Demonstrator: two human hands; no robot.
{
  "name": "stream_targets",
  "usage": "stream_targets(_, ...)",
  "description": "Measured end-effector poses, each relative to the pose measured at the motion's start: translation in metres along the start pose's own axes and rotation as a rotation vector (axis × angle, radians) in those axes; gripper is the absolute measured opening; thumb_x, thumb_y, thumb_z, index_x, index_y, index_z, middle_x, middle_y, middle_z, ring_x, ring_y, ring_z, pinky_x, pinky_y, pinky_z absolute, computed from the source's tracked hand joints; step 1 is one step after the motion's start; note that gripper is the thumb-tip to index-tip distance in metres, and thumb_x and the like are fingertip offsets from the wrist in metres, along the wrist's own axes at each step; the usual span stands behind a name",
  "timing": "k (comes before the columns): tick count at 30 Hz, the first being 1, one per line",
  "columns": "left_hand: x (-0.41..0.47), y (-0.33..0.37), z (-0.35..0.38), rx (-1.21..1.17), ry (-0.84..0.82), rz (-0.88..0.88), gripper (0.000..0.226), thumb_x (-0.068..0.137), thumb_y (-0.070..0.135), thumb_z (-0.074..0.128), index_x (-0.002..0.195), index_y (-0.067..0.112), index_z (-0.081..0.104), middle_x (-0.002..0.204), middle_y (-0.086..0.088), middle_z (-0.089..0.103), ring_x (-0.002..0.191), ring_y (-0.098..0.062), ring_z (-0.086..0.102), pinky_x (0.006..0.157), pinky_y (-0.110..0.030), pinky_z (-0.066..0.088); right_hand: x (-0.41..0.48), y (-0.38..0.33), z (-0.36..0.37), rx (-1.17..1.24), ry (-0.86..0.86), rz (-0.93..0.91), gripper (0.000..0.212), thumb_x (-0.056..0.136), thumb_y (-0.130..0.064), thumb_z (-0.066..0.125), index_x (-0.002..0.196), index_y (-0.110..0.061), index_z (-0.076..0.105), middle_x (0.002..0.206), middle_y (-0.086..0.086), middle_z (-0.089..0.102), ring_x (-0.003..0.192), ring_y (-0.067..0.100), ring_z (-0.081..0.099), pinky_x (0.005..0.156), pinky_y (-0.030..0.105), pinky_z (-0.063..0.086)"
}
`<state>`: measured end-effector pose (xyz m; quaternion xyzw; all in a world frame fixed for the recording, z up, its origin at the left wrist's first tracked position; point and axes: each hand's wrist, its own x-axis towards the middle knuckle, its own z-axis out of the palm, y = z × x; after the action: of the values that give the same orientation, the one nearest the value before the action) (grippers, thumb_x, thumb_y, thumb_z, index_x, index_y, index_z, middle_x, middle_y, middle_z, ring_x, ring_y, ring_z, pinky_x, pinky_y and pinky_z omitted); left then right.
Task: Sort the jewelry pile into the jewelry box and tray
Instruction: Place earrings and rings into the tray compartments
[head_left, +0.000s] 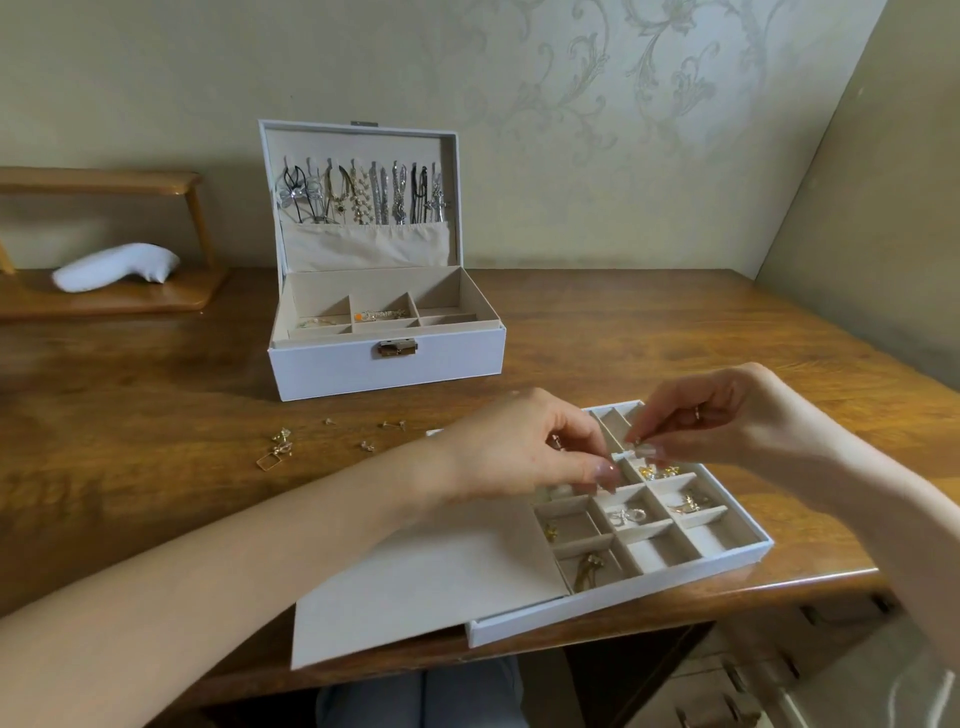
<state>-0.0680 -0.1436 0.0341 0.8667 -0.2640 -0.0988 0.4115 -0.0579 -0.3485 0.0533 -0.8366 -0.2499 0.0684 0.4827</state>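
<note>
Wooden desk (623, 332), wallpapered corner behind: a small silvery piece (638, 442) hangs over the far cells of the tray (597, 598), pinched between the thumb and fingertips of the right hand (727, 421), whose other fingers curl loosely above it. The left hand (524, 447) meets it from the other side, thumb and fingertips drawn together just beside the piece and low over a divider; whether they hold part of it, or a separate back, cannot be told at this size. The piece sits at the very tips of the fingers, clear of the tray floor, so the likely risk is a slip. If either pinch loosens before the piece is over its cell, it could fall into a neighbouring cell that already holds gold earrings, or bounce out onto the desk. A wrist brushing the dividers could also jostle what is already sorted. Several near cells already hold jewelry and some are bare, and a beige flap (426, 582) covers the tray's left part under the left forearm. The pile (280, 447), now a thin scatter of small pieces, lies well apart to the left. The box (387, 369) stands open beyond, with necklaces hung in its lid.
</note>
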Motion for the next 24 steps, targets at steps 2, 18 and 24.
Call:
stream_targets(2, 0.004, 0.004, 0.010, 0.094, 0.001, 0.024, 0.010, 0.085, 0.025, 0.068, 0.090, 0.019, 0.074, 0.075, 0.017, 0.059, 0.069, 0.005, 0.051, 0.067, -0.019, 0.039, -0.006, 0.001, -0.007, -0.073, -0.042, 0.055, 0.019, 0.069, 0.001, 0.076, 0.070, -0.019, 0.076, 0.072, 0.010, 0.072, 0.065, 0.017, 0.065, 0.061, 0.020, 0.052)
stream_targets(18, -0.013, 0.003, 0.010, 0.175, -0.163, -0.042, 0.007, 0.080, 0.028, 0.072, 0.085, 0.024, 0.075, 0.077, 0.012, 0.061, 0.072, 0.005, 0.050, 0.064, -0.017, 0.034, -0.023, -0.006, 0.020, -0.197, -0.135, 0.097, 0.019, 0.072, -0.004, 0.078, 0.071, -0.023, 0.075, 0.072, -0.002, 0.072, 0.066, 0.013, 0.067, 0.061, 0.023, 0.055)
stream_targets(24, -0.024, -0.003, 0.019, 0.380, -0.132, -0.048, 0.012, 0.082, 0.035, 0.069, 0.091, 0.029, 0.074, 0.076, 0.014, 0.049, 0.076, -0.003, 0.044, 0.071, -0.023, 0.036, -0.021, -0.001, 0.036, -0.344, -0.215, 0.120, 0.018, 0.075, -0.011, 0.076, 0.072, -0.029, 0.073, 0.067, -0.013, 0.066, 0.058, -0.002, 0.053, 0.056, 0.016, 0.045)
